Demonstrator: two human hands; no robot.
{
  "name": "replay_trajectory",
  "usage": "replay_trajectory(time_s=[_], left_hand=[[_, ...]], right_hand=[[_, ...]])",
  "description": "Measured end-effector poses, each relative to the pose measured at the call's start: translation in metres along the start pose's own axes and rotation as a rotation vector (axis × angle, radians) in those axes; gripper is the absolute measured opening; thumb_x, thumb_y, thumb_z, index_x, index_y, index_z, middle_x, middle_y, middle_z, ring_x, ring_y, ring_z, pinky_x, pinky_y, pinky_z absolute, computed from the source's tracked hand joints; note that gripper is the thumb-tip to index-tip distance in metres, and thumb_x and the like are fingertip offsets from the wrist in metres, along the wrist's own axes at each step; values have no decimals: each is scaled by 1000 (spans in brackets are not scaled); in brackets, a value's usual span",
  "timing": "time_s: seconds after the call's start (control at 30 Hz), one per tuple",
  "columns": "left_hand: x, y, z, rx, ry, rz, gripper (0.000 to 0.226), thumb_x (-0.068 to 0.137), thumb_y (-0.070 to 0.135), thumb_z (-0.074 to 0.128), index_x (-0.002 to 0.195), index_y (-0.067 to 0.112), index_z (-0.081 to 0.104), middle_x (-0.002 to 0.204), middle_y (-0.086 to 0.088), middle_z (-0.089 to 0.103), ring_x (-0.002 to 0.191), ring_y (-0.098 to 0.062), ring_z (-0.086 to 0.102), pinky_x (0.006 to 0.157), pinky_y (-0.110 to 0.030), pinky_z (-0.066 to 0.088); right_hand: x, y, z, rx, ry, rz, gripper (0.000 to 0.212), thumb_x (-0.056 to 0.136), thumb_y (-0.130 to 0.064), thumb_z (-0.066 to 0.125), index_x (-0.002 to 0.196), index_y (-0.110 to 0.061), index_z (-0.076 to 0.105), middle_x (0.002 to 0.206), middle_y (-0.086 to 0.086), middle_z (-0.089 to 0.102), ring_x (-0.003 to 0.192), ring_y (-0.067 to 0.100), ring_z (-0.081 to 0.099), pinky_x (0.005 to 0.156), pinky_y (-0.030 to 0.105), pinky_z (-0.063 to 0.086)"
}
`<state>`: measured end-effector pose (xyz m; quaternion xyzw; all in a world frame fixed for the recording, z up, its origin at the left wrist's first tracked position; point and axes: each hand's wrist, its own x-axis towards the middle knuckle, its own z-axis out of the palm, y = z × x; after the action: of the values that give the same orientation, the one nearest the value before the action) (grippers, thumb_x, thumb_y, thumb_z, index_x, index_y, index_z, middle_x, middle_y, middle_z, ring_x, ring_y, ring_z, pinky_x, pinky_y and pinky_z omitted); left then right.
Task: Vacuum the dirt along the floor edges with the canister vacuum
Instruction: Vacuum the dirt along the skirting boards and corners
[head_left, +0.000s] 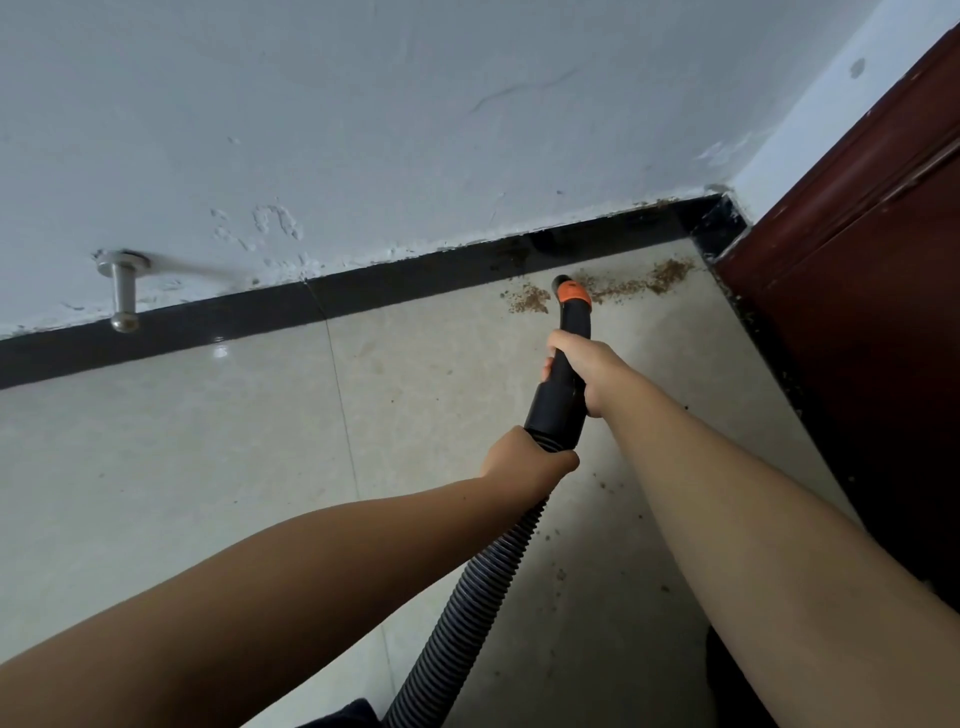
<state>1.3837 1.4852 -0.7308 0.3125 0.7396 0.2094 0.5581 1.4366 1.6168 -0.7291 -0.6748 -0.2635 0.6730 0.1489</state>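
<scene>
Pale glossy floor tiles (182, 467) meet a black skirting strip (260, 317) under a scuffed white wall (363, 130), so that's the corner we're in. Right hand (587, 371) has its fingers (558, 343) wrapped round the black nozzle tube (558, 395) of the vacuum, gripping it a bit above the wide collar. Left hand (530, 460) is lower down, fingers curled over the top of the ribbed hose (467, 597) right where it plugs into that collar, so both hands are closed tight on the thing, nothing loose. Hose runs back down toward the bottom edge of the shot between the two forearms. Up front, the tube has an orange band (574, 293) near its tip, and the tip is down at the floor just beside the skirting, sitting right in the middle of the dirt (644, 280), a brownish crumbly trail along the wall edge. One patch lies left of the tip, a longer streak runs right of it toward the corner. A few stray specks (602, 486) sit further back on the tiles along the right side. Dark reddish-brown door (857, 260) fills the right edge, next to the corner. Off to the left, a metal door stopper (123, 291) sticks out of the wall above the skirting, well apart from the nozzle.
</scene>
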Motion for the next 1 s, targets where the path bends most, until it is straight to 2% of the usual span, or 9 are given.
replay_trajectory(time_s=[0.1,0.23,0.4,0.47,0.57,0.73,0.87,1.0], left_hand=[[-13,-6,9,-14,16,-8,20,73,24,63,87,13,53,71,-4,57,61,-21,58,58,-30,49],[-28,-22,12,-100,49,-41,18,73,24,62,86,17,52,71,-2,57,60,-20,56,58,-30,48],[-32,-35,-4,-158,125,-65,22,75,21,63,93,13,53,72,-3,58,62,-20,57,61,-32,51],[-30,-37,-10,-162,140,-68,21,75,20,63,93,14,53,71,-3,58,63,-21,57,63,-33,53],[-27,-35,-9,-117,109,-57,21,74,21,64,91,14,53,71,-2,58,61,-20,56,59,-30,49],[-17,-16,1,-57,44,-14,22,75,23,63,94,14,54,69,-1,56,57,-18,56,55,-28,48],[-14,-13,2,-131,75,-22,26,75,21,63,98,15,54,72,-1,57,61,-19,57,57,-28,49],[-20,-24,1,-187,104,-49,23,75,21,63,95,16,53,73,-2,57,63,-20,57,60,-31,50]], right_hand=[[-7,9,-5,0,-36,20,10,85,-9,59,91,-8,51,59,5,55,44,18,53,56,30,50],[-15,22,7,-66,-73,16,9,84,-8,59,86,-6,51,58,6,55,44,18,52,50,27,49],[-20,29,37,-131,-140,-20,7,82,-8,59,82,-7,52,57,5,56,45,18,53,57,29,50],[-19,29,43,-117,-141,-25,8,83,-8,59,84,-7,52,58,6,55,44,18,52,54,28,50],[-16,29,35,-55,-87,-19,10,84,-7,59,90,-6,51,60,7,54,42,18,51,50,26,49],[-5,18,9,4,-6,-8,12,84,-9,60,92,-7,52,60,6,56,46,18,53,58,30,51],[-4,11,15,-3,-51,-14,9,84,-8,59,87,-7,50,60,5,54,44,18,52,55,27,50],[-6,19,28,-66,-107,-19,9,83,-7,58,88,-6,51,59,5,54,43,17,51,52,26,50]])
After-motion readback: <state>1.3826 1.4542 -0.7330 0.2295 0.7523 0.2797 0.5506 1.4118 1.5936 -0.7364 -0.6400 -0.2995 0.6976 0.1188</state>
